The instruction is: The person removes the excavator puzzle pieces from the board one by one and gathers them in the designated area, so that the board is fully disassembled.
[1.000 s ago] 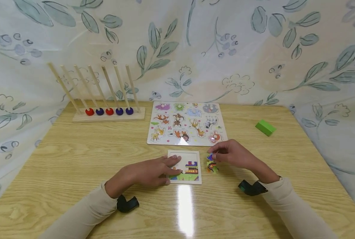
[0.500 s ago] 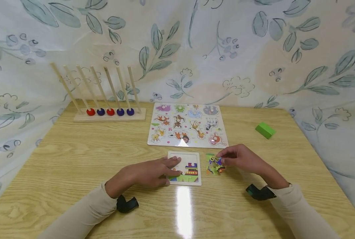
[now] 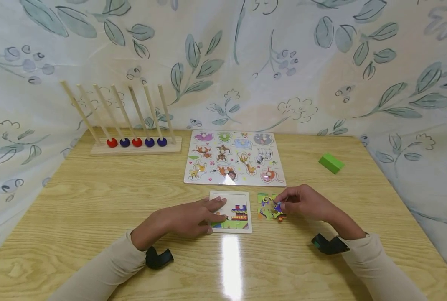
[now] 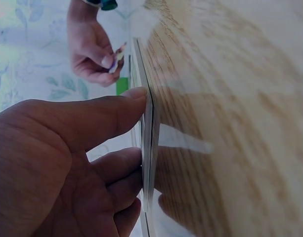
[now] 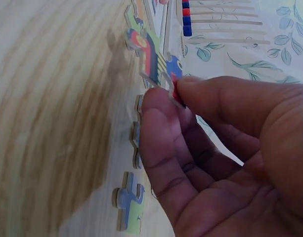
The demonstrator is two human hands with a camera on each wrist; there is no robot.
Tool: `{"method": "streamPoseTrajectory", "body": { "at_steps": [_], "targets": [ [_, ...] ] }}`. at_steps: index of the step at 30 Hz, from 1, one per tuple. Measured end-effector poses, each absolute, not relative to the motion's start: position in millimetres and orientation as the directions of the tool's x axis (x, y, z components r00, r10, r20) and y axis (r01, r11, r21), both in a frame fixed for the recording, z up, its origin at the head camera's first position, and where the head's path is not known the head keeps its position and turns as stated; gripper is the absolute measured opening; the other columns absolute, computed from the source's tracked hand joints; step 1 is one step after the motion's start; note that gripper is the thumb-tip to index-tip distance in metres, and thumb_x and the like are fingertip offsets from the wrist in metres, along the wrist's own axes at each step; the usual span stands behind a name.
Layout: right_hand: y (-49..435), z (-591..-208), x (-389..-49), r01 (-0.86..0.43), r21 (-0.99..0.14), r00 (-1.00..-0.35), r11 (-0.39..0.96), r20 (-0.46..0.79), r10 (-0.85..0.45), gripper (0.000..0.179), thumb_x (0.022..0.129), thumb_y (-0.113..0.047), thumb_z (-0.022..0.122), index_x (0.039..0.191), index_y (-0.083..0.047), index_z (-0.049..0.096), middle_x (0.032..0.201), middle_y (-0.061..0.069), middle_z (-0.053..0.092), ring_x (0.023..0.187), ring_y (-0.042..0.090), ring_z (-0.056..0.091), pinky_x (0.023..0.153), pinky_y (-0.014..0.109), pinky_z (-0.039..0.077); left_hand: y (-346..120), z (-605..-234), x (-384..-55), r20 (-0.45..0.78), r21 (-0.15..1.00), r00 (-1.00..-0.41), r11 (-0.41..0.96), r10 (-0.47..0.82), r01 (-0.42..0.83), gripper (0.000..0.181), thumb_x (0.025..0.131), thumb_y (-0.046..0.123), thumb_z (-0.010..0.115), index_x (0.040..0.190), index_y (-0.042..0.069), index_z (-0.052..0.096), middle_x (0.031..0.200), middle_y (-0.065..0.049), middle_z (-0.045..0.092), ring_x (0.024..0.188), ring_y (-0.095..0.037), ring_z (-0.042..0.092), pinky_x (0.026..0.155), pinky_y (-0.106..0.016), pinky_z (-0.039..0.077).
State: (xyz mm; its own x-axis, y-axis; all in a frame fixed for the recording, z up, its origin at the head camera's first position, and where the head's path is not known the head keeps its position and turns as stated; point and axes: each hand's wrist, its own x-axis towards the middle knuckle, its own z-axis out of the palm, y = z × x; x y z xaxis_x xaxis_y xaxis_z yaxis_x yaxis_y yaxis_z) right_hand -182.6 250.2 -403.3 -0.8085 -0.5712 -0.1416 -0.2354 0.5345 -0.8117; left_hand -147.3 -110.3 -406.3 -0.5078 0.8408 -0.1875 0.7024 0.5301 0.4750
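Note:
Beside the small wooden puzzle tray [image 3: 248, 201], my right hand [image 3: 309, 204] pinches a colourful jigsaw piece [image 5: 153, 57] between thumb and fingertips. In the right wrist view the piece is tilted, with red, blue and yellow-striped print. Several loose green and yellow pieces [image 3: 262, 212] lie just right of the tray, partly behind the held one. My left hand [image 3: 186, 217] rests over the tray's left side, its fingers spread across it and hiding part of the picture. Fitted pieces [image 3: 240, 214] fill the tray's lower part and right side; the upper left shows bare board.
Behind the tray lies an animal knob puzzle board [image 3: 234, 159]. A wooden peg stand [image 3: 136, 148] with red and blue beads stands at the back left. One green block [image 3: 331, 163] sits at the right. More blue-and-green pieces [image 5: 127, 200] show near my right fingers. Patterned cloth hangs behind the table.
My right hand has moved right and slightly nearer with the jigsaw piece, uncovering green and yellow pieces beside the tray. My left hand has stayed on the tray.

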Motion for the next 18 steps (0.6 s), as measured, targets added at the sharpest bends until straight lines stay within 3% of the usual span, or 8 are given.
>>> {"method": "streamPoseTrajectory", "body": {
  "at_steps": [18],
  "targets": [
    [248.5, -403.7, -181.6, -0.335, -0.752, -0.792, 0.568, -0.102, -0.602, 0.013, 0.089, 0.002, 0.066, 0.101, 0.003, 0.071, 0.096, 0.006, 0.069, 0.080, 0.011, 0.059, 0.067, 0.023, 0.050, -109.6, -406.6, -146.4, -0.190, 0.476, -0.510, 0.533, 0.839, 0.700, 0.048, 0.097, 0.012, 0.060, 0.144, 0.009, 0.049, 0.158, -0.016, 0.021, 0.146, -0.028, 0.016, 0.116, -0.046, 0.016]
  ]
}}
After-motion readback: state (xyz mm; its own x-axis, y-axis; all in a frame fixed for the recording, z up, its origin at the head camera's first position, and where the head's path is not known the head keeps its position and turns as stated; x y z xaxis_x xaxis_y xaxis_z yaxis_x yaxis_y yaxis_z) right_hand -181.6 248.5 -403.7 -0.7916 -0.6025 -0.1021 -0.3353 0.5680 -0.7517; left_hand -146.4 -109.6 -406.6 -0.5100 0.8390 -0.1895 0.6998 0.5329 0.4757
